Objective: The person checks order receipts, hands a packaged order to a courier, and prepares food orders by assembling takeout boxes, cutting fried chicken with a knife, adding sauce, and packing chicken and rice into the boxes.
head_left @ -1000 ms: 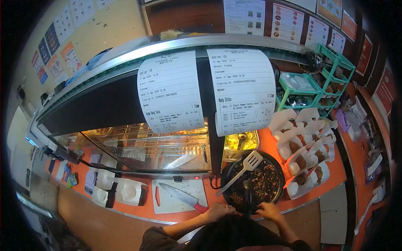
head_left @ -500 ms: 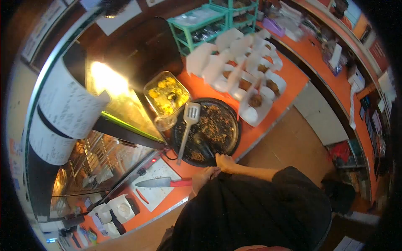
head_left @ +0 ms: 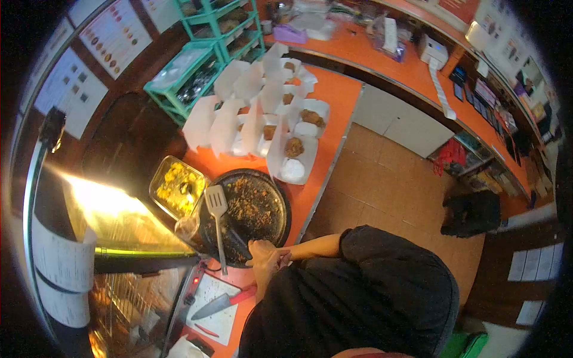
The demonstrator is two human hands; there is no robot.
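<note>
At the left we see the lit case (head_left: 143, 252), then the tray (head_left: 159, 173) of yellow food and a clear cup (head_left: 187, 225) just beside it. Lower down lies the board (head_left: 224, 322), with the knife (head_left: 225, 302) across it, its red handle reaching to the left forearm. Next comes the spatula (head_left: 219, 230), laid over the left side of the black dish (head_left: 285, 221), its handle running past the near rim. The dish sits on the orange counter (head_left: 303, 207), strewn with reddish-brown bits, and a dark tool (head_left: 237, 240) slants inside it, its near end at our left hand (head_left: 264, 259). That hand overlaps our right hand (head_left: 284, 259), the two drawn together at the dish's near edge; whether any fingers are clamped on the tool, we cannot tell. We judge the step in hand to be work at this dish, perhaps a pause in it. To our eye, any further move with the tool calls for a sure hold on its near end, our hands parted, and care around the spatula. Farther right, beyond the dish, open boxes (head_left: 274, 161) hold brown pieces and white mounds.
</note>
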